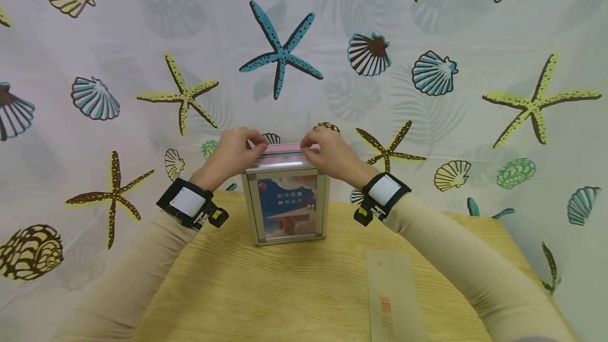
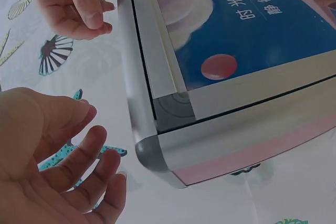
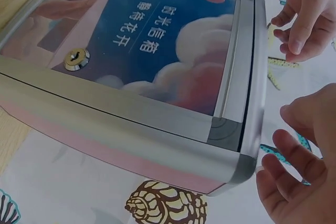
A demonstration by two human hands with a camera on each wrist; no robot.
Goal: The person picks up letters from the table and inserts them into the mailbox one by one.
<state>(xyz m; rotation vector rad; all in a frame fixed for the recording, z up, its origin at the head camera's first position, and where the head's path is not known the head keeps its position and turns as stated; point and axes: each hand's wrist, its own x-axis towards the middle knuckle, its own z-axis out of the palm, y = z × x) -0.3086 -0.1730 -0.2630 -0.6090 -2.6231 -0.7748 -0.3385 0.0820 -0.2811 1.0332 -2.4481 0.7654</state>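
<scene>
A metal-framed letter box (image 1: pixel 288 205) stands upright on the table, its front panel printed with a blue sky, pink clouds and white writing. A round lock (image 3: pixel 77 59) sits on that panel. My left hand (image 1: pixel 239 146) is at the left end of the pink top, and my right hand (image 1: pixel 328 149) is at the right end. In the left wrist view the left hand (image 2: pixel 63 156) has loosely bent fingers with nothing between them. The right hand (image 3: pixel 302 156) looks much the same in the right wrist view, beside the box's top edge.
A brown paper envelope (image 1: pixel 396 294) with red print lies flat on the wooden table (image 1: pixel 266 289), right of the box and near the right forearm. Behind the table hangs a pale cloth (image 1: pixel 323 94) patterned with starfish and shells.
</scene>
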